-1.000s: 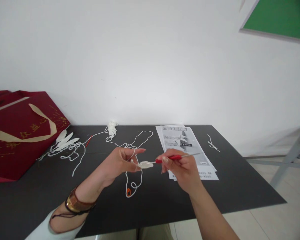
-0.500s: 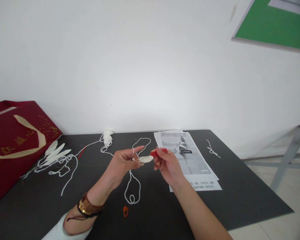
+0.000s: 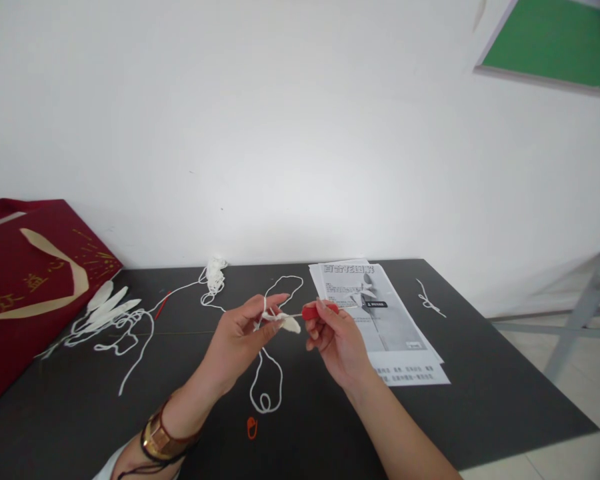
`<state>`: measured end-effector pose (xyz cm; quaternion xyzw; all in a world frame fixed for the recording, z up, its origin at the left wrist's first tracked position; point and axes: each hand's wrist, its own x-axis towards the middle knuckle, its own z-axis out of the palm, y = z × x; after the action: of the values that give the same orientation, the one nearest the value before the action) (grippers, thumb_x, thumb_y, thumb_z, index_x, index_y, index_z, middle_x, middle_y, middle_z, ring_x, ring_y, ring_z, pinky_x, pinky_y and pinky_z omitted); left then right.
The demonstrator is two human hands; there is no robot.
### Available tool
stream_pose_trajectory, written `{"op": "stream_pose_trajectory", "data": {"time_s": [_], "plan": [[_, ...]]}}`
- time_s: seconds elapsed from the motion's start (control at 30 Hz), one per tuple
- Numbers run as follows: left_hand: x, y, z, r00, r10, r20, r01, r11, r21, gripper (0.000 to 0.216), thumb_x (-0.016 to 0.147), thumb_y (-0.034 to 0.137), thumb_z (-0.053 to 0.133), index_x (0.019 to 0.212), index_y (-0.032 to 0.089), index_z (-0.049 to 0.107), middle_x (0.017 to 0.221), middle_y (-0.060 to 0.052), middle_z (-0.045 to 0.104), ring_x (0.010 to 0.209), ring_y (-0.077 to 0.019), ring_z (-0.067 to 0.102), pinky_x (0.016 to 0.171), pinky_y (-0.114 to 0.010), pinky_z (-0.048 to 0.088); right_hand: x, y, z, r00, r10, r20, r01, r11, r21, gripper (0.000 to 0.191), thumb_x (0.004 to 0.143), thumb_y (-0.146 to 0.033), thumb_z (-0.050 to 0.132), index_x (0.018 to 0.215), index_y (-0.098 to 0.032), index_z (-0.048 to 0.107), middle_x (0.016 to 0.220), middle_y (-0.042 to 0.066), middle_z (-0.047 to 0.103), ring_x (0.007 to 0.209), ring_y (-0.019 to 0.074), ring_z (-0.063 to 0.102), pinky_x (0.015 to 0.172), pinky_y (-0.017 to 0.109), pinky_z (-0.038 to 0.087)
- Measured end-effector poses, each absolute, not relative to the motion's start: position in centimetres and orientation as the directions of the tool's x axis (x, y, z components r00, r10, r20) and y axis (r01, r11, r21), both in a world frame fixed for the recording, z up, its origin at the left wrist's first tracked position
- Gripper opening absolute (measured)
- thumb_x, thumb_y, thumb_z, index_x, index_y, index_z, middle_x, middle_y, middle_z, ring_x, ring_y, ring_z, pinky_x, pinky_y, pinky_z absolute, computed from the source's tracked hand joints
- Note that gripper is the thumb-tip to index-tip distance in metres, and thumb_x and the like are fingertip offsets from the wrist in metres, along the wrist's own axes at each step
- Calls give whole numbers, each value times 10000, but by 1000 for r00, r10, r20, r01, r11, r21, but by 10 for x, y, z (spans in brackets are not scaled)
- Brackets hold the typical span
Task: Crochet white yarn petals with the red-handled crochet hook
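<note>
Between thumb and fingers, my left hand (image 3: 245, 337) pinches a small white crochet piece (image 3: 291, 325), and white yarn (image 3: 266, 301) runs over its raised index finger. My right hand (image 3: 337, 333) is closed on the red handle of a crochet hook (image 3: 320, 311). The hook's thin metal shaft points left and reaches the work at my left fingertips; its tip is hidden there. A loop of the yarn hangs down onto the table below my left hand. Near that loop lies an orange stitch marker (image 3: 251, 427).
Printed sheets (image 3: 410, 371) lie behind my right hand. A white yarn bundle (image 3: 214, 275) sits by the wall. Several white crocheted petals (image 3: 111, 313) with tails and a red stick (image 3: 163, 305) lie left, beside a dark red bag (image 3: 35, 267). A short yarn piece (image 3: 430, 300) lies right.
The crochet piece has turned in my left fingers and now tilts downward. The hook's metal shaft has come into sight between my hands. The view has shifted slightly.
</note>
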<state>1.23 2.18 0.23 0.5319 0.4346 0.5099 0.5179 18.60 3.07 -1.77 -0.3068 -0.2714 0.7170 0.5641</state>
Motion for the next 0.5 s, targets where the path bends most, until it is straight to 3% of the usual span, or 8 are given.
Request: {"op": "stream_pose_trajectory", "data": {"time_s": [0.2,0.37,0.5], "plan": [[16,21,0,43,998,41,-90,-37,995,439,705,168,756,1137,224,705,701,28,643,696,-116,548,702,-242,431,187,28,-17,-202,967,-153,-649,-249,-719,222,764,-330,736,783,-111,708,560,-6,639,431,68,504,376,187,550],[12,20,2,132,984,-116,-225,144,964,492,651,163,804,1130,226,709,700,28,672,654,-100,568,670,-225,436,190,28,-16,-165,980,-113,-651,-194,-733,224,770,-335,734,763,-112,712,545,-9,634,421,70,513,387,192,553],[10,17,8,170,971,-165,-214,200,956,476,643,164,813,1105,229,721,677,30,664,650,-100,579,670,-222,441,194,31,-14,-159,983,-92,-634,-173,-754,230,754,-335,747,726,-109,717,519,-6,634,393,73,526,383,186,545]]}}
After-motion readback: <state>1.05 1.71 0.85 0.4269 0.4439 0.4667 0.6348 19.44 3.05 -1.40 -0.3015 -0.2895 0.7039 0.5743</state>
